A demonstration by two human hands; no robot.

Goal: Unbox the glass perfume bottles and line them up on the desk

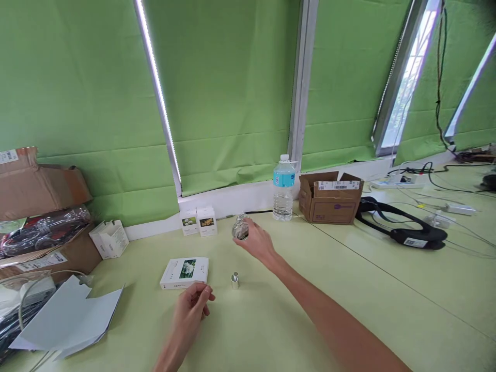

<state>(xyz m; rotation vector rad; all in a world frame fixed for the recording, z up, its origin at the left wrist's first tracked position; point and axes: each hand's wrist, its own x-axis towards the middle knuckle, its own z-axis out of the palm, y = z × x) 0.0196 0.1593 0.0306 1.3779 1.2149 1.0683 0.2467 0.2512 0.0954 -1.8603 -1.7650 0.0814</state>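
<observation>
My right hand (258, 240) is closed around the right side of a small round glass-like container (241, 227), which stands near the back of the table. Nearer to me, my left hand (194, 305) is half curled beside the lower right corner of a flat white box (185, 273) with a green and white picture; whether anything is between its fingers is too small to tell. Between the hands a small shiny silver cap (234, 280) stands on the table. Behind them are two small white boxes side by side, one with a white flower picture (189, 222) and one with a yellow one (206, 222).
A water bottle (283, 188) and an open cardboard box (329, 199) stand at the back, with a black headset (401, 227) to their right. Cardboard boxes (42, 186), an open white carton (109, 239) and folded white sheets (67, 320) fill the left side.
</observation>
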